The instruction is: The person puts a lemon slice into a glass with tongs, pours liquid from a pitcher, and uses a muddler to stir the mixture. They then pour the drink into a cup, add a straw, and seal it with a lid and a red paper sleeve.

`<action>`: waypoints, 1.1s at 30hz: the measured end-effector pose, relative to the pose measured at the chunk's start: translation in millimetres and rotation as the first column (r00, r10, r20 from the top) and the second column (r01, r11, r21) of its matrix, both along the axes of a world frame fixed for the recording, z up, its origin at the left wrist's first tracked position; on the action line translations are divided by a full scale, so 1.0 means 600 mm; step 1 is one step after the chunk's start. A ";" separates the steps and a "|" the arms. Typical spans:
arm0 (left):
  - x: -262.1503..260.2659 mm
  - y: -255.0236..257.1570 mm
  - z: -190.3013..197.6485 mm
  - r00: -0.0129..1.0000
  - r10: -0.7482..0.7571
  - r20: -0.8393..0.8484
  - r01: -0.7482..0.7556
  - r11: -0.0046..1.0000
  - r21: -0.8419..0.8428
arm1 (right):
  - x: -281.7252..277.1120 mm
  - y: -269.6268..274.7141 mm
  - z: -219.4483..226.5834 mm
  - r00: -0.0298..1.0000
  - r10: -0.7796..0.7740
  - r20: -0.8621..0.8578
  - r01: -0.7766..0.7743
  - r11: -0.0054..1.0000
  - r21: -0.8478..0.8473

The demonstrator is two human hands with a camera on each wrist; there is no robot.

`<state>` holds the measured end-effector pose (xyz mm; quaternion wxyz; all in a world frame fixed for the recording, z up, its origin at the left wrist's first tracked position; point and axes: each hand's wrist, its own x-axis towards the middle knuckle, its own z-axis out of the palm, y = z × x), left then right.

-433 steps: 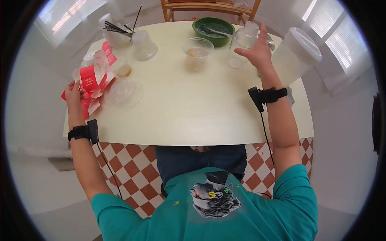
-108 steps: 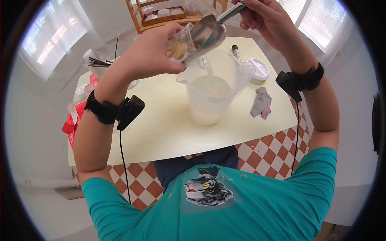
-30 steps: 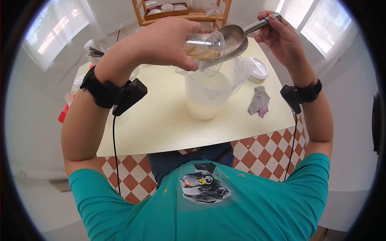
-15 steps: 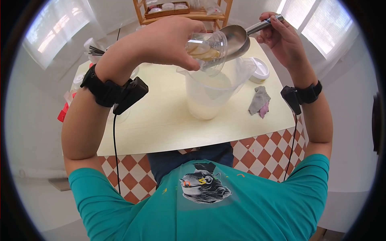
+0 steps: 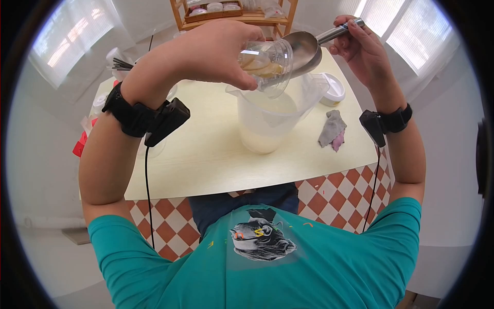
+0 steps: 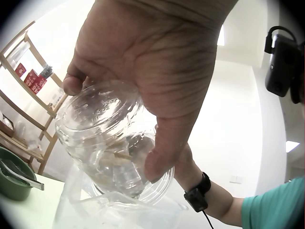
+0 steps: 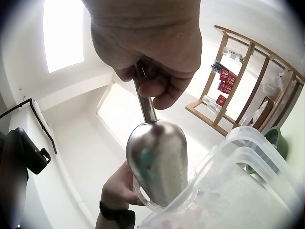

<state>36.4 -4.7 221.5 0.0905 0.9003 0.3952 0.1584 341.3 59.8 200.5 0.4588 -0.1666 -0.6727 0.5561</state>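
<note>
In the head view the left hand (image 5: 213, 54) grips a clear plastic cup (image 5: 262, 64), tipped on its side over a large translucent pitcher (image 5: 265, 121). Pale yellowish slices lie inside the cup, seen also in the left wrist view through its wall (image 6: 109, 152). The right hand (image 5: 360, 46) pinches the handle of a metal scoop (image 5: 303, 49), whose front reaches into the cup's mouth. In the right wrist view the scoop (image 7: 159, 157) points down from the curled fingers of the right hand (image 7: 147, 43). Whitish liquid stands in the pitcher.
A white round lid (image 5: 332, 89) and a grey and pink cloth (image 5: 332, 129) lie right of the pitcher. Red packaging (image 5: 80, 144) is at the table's left edge. Behind the table stands a wooden shelf (image 5: 252, 19); a green bowl (image 6: 16, 179) shows in the left wrist view.
Since the oldest frame, both hands have come over the pitcher, holding the cup and the scoop; the pitcher now stands mid-table. Over the last second, cup and scoop have shifted only slightly right.
</note>
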 end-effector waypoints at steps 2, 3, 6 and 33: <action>0.000 0.000 -0.001 1.000 0.002 -0.003 -0.002 1.000 0.004 | -0.001 0.000 0.000 1.000 -0.003 0.001 0.003 1.000 -0.003; 0.000 0.001 -0.001 1.000 0.003 -0.007 -0.003 1.000 0.009 | -0.001 0.000 0.000 1.000 -0.006 0.002 0.006 1.000 -0.005; -0.001 0.001 -0.002 1.000 -0.003 -0.003 0.003 1.000 0.015 | -0.002 -0.001 0.001 1.000 -0.006 0.016 0.005 1.000 0.018; -0.006 0.007 -0.008 1.000 -0.017 0.021 0.016 0.999 0.039 | -0.004 0.005 0.005 1.000 0.010 0.001 -0.010 1.000 0.000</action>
